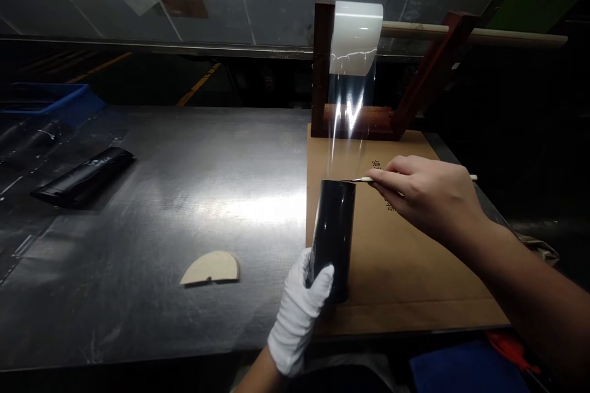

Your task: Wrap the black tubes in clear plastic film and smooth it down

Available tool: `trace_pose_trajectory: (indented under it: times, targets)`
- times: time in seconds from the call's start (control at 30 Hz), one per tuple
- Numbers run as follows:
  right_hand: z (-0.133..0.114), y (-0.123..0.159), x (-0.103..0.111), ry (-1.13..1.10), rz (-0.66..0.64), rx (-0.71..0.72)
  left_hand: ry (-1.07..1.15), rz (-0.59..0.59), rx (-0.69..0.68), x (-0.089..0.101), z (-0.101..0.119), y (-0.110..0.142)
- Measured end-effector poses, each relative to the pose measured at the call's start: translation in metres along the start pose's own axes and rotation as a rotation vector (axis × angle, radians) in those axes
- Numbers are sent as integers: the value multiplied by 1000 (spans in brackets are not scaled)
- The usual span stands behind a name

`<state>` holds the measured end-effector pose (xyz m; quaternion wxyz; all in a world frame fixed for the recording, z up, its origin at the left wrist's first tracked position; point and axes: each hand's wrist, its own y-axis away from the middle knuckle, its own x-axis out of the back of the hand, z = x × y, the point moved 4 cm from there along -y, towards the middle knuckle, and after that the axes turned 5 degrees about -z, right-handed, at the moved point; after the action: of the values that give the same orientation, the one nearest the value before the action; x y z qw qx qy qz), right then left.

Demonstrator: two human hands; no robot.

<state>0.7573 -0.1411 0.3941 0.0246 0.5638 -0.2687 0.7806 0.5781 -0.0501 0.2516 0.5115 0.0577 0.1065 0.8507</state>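
My left hand, in a white glove, is wrapped round the lower part of a black glossy cylinder that lies on a brown cardboard sheet. My bare right hand pinches a thin white-handled blade tool, its tip at the cylinder's far right edge. A strip of clear film runs from the cylinder's far end up to a white film roll on a wooden stand.
The cardboard lies on a grey metal table. A half-round cardboard piece lies left of my gloved hand. A black wrapped part and a blue bin are at the far left. A blue object sits at the near edge.
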Motion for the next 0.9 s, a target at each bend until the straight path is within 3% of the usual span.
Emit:
trace_pose_trajectory:
  times: [0.2,0.37,0.43,0.57,0.63,0.77,0.9]
  targets:
    - [6,5,-9,29,-51,4,105,-55,10,0,4,1]
    - [20,24,-41,21,-268,6,216,-108,4,-1,12,2]
    - [28,34,-47,-12,-289,-65,243,-111,-1,-1,12,2]
    - [36,45,-25,-327,48,-322,248,-113,11,-2,10,1]
    - [30,43,-16,-568,187,-323,247,-124,16,-3,11,1]
    - [10,25,-26,-823,177,-183,251,-142,37,-4,14,5]
    - [5,16,-50,-858,183,-204,220,-142,56,-3,16,9]
